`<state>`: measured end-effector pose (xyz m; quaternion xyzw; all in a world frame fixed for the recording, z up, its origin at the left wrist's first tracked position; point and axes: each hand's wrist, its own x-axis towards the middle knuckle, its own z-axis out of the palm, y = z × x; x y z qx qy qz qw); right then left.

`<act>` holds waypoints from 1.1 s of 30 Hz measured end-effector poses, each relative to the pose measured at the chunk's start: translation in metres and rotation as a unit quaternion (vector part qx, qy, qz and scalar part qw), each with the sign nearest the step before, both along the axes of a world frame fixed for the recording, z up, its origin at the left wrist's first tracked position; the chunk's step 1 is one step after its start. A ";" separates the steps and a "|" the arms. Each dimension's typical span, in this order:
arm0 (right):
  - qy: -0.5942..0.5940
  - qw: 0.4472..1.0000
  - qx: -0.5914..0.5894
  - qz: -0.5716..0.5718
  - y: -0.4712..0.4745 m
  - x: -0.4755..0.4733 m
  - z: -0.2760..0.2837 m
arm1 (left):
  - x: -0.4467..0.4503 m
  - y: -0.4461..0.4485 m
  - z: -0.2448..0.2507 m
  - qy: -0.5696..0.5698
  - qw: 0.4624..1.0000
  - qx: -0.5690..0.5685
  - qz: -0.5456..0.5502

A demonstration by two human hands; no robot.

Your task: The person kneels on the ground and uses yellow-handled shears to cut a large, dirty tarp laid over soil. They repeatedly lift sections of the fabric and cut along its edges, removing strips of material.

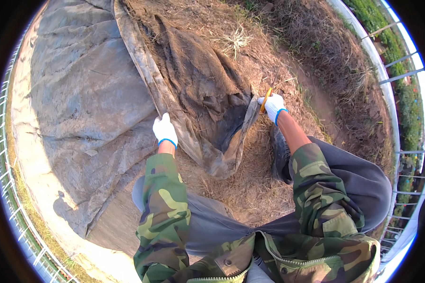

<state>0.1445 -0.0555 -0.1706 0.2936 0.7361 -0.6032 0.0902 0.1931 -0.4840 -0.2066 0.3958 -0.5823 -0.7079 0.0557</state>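
My left hand (165, 130), in a white knit glove with a blue cuff, pinches the folded edge of a dirty grey-brown ground fabric (88, 81). From there a pale folded strip (141, 60) runs up to the far side, and below my hand it sags in a loop. In my right hand (274, 106), gloved the same way, is what looks like a pair of scissors (266, 100) with yellow handles; the thin blade points away from me. That hand is beside the raised right end of the fabric loop. Whether it also grips the fabric is hidden.
Soil-covered folds (198, 63) of fabric lie between my hands. A dry grass tuft (236, 39) and a shallow ditch (318, 99) are to the right. Beyond a pale curb (384, 74) grow green plants (407, 106). My dark boot (280, 155) stands near my right wrist.
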 end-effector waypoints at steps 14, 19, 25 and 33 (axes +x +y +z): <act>-0.083 0.995 -0.016 -0.059 0.033 0.056 -0.033 | 0.006 -0.015 0.034 0.015 0.974 0.100 -0.204; -0.069 0.997 -0.005 -0.036 0.044 0.069 -0.035 | 0.011 -0.023 0.046 -0.001 0.975 0.070 -0.210; -0.092 0.926 0.349 0.111 0.069 0.038 -0.007 | 0.007 -0.032 0.081 -0.006 0.961 0.217 -0.170; -0.175 0.968 -0.154 -0.095 0.024 0.087 0.049 | -0.070 0.024 0.234 0.130 0.866 0.439 -0.199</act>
